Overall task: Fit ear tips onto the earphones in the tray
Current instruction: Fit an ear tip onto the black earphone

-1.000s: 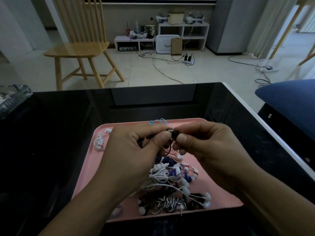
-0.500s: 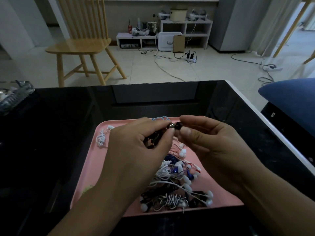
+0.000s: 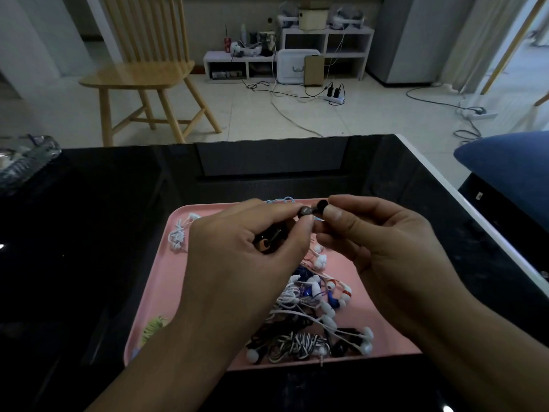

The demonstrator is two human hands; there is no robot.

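2 hands are held just above the far half of a pink tray [image 3: 154,328] on a black glossy table [image 3: 89,233], and they cover much of what lies in it. The left hand [image 3: 246,257] pinches a small dark earbud [image 3: 305,210] between thumb and forefinger; its other fingers curl over a dark bundle of cable [image 3: 271,237] that is mostly hidden in the palm. The right hand [image 3: 383,248] pinches a black ear tip [image 3: 322,205] between thumb and forefinger, its remaining fingers loosely bent. Ear tip and earbud sit just beside each other; whether they touch is too small to tell. Below the hands a tangled pile of earphones [image 3: 312,316], white, blue, red and black-and-white striped, fills the near right part of the tray. A white coiled pair [image 3: 178,236] lies at the far left corner, a light blue cable [image 3: 280,200] peeks over the far rim, and a green object [image 3: 153,327] near the left forearm is partly covered and hard to identify.
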